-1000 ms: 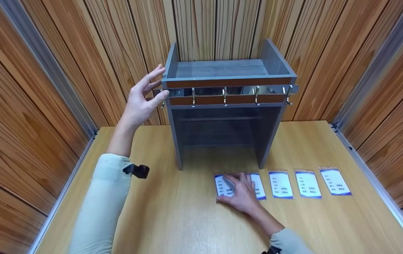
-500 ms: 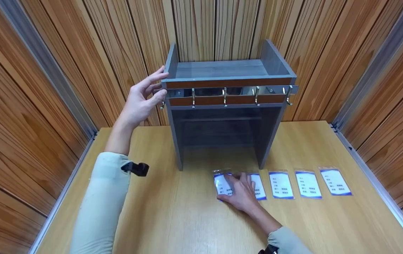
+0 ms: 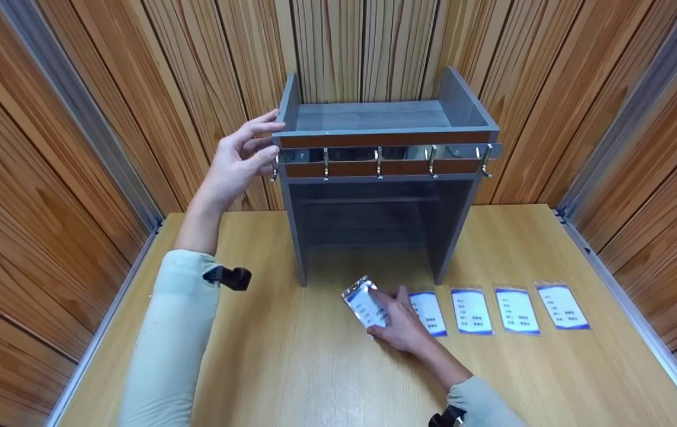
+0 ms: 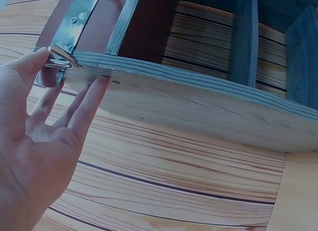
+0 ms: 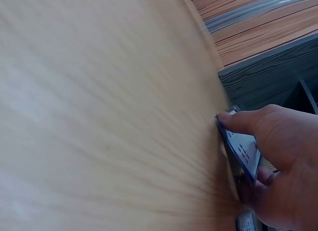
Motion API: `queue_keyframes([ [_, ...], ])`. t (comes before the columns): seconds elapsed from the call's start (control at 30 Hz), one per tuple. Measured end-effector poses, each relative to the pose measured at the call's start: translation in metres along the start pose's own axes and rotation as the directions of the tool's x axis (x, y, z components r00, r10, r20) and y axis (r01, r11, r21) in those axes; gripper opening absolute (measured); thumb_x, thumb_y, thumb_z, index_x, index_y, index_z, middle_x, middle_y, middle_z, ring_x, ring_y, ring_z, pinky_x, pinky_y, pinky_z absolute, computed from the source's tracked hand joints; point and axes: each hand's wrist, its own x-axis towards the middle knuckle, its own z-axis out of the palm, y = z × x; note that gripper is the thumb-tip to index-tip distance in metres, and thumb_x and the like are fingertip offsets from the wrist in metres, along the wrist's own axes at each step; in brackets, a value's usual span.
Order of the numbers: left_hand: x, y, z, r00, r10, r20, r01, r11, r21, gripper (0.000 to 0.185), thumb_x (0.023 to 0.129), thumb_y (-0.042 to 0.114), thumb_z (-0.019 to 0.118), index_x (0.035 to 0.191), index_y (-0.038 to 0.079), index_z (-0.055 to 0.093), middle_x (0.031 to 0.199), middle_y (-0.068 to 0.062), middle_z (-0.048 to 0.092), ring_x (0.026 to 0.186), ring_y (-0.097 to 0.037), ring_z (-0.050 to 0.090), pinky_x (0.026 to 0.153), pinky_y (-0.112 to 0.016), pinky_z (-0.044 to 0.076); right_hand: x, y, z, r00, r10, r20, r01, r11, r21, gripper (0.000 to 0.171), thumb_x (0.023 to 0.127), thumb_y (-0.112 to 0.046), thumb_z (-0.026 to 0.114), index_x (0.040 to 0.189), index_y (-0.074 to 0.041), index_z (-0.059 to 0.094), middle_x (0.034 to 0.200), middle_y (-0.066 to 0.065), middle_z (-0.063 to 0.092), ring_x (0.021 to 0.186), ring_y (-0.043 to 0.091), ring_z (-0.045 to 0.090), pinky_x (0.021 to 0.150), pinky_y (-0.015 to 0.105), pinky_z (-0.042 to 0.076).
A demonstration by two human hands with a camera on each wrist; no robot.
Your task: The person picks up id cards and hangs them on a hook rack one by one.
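Note:
In the head view my right hand (image 3: 402, 325) pinches a white and blue ID badge (image 3: 362, 301) in a clear sleeve. The badge is turned at an angle, its clip-slot end towards the rack. In the right wrist view the thumb lies on one edge of the badge (image 5: 244, 147), tilted up from the tabletop. My left hand (image 3: 236, 161) is at the left end of a metal hook rail (image 3: 395, 152) on a grey rack (image 3: 368, 115). Its thumb touches the end hook (image 4: 62, 56) in the left wrist view, with extended fingers against the rack's side panel (image 4: 174, 99).
Several similar badges lie in a row right of my right hand, the nearest badge (image 3: 428, 311) partly behind it. The rack stands on the wooden table (image 3: 291, 367), before wood-plank walls (image 3: 196, 89). Several hooks stick out forward from the rail.
The badge under my right hand has rotated and shifted left, away from its neighbour, and lifted at an edge. My left hand has come slightly closer against the rack's left side.

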Motion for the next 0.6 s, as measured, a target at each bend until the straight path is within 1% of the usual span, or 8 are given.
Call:
queue_keyframes([
  [0.07, 0.0015, 0.0003, -0.0001, 1.0, -0.002, -0.009, 0.002, 1.0, -0.001, 0.043, 0.115, 0.014, 0.061, 0.157, 0.007, 0.062, 0.183, 0.006, 0.042, 0.162, -0.027, 0.054, 0.116, -0.057, 0.062, 0.0002, -0.0028, -0.0018, 0.999, 0.024, 0.039, -0.026, 0.999, 0.035, 0.083, 0.093, -0.009, 0.091, 0.167, -0.015, 0.055, 0.147, 0.023, 0.046, 0.125, 0.032, 0.056, 0.108, 0.049, 0.052],
  [0.13, 0.0025, 0.0006, -0.0002, 1.0, -0.003, -0.013, 0.003, 1.0, -0.001, 0.042, 0.115, 0.014, 0.061, 0.156, 0.005, 0.062, 0.182, 0.005, 0.043, 0.163, -0.027, 0.054, 0.118, -0.064, 0.059, 0.0007, -0.004, -0.003, 0.998, 0.027, 0.062, -0.031, 0.998, 0.057, 0.083, 0.095, -0.006, 0.088, 0.169, -0.018, 0.053, 0.149, 0.022, 0.044, 0.127, 0.034, 0.057, 0.111, 0.053, 0.053],
  [0.23, 0.0027, 0.0016, -0.0002, 1.0, -0.01, -0.015, 0.01, 1.0, 0.007, 0.042, 0.115, 0.015, 0.062, 0.156, 0.005, 0.063, 0.182, 0.006, 0.043, 0.163, -0.027, 0.053, 0.118, -0.064, 0.059, 0.0012, -0.004, -0.0037, 0.996, 0.015, 0.088, -0.022, 0.997, 0.076, 0.084, 0.096, -0.002, 0.084, 0.17, -0.021, 0.05, 0.152, 0.022, 0.044, 0.131, 0.035, 0.056, 0.115, 0.059, 0.052],
  [0.3, 0.0027, 0.0023, -0.0001, 1.0, -0.016, -0.013, 0.017, 1.0, 0.015, 0.042, 0.115, 0.015, 0.062, 0.156, 0.005, 0.063, 0.183, 0.007, 0.042, 0.163, -0.027, 0.053, 0.117, -0.059, 0.061, 0.0013, -0.0035, -0.0036, 0.995, 0.003, 0.096, -0.01, 0.997, 0.072, 0.085, 0.095, -0.001, 0.082, 0.17, -0.023, 0.05, 0.152, 0.021, 0.046, 0.131, 0.034, 0.057, 0.115, 0.06, 0.053],
  [0.47, 0.0033, 0.002, 0.0005, 1.0, -0.011, 0.002, 0.011, 1.0, -0.012, 0.043, 0.115, 0.012, 0.062, 0.157, 0.002, 0.061, 0.185, 0.007, 0.04, 0.163, -0.027, 0.053, 0.103, -0.037, 0.066, 0.0014, -0.0032, -0.0029, 0.994, -0.036, 0.102, 0.03, 0.998, 0.056, 0.088, 0.092, 0.002, 0.079, 0.171, -0.022, 0.05, 0.142, 0.019, 0.053, 0.117, 0.029, 0.058, 0.102, 0.05, 0.055],
  [0.53, 0.0034, 0.0018, 0.0008, 1.0, -0.006, 0.004, 0.006, 1.0, -0.026, 0.044, 0.114, 0.01, 0.062, 0.157, 0.0, 0.06, 0.185, 0.007, 0.039, 0.161, -0.027, 0.054, 0.098, -0.031, 0.066, 0.0017, -0.003, -0.0024, 0.994, -0.034, 0.105, 0.028, 0.998, 0.062, 0.088, 0.091, 0.003, 0.079, 0.171, -0.022, 0.05, 0.142, 0.02, 0.053, 0.117, 0.03, 0.058, 0.102, 0.051, 0.055],
  [0.6, 0.003, 0.0023, 0.0007, 1.0, -0.006, 0.003, 0.006, 1.0, -0.026, 0.043, 0.114, 0.01, 0.061, 0.157, 0.001, 0.06, 0.185, 0.007, 0.04, 0.16, -0.026, 0.055, 0.097, -0.028, 0.066, 0.0017, -0.0025, -0.0023, 0.994, -0.02, 0.108, 0.012, 0.997, 0.072, 0.088, 0.091, 0.002, 0.079, 0.171, -0.023, 0.05, 0.152, 0.024, 0.051, 0.125, 0.036, 0.059, 0.109, 0.058, 0.056],
])
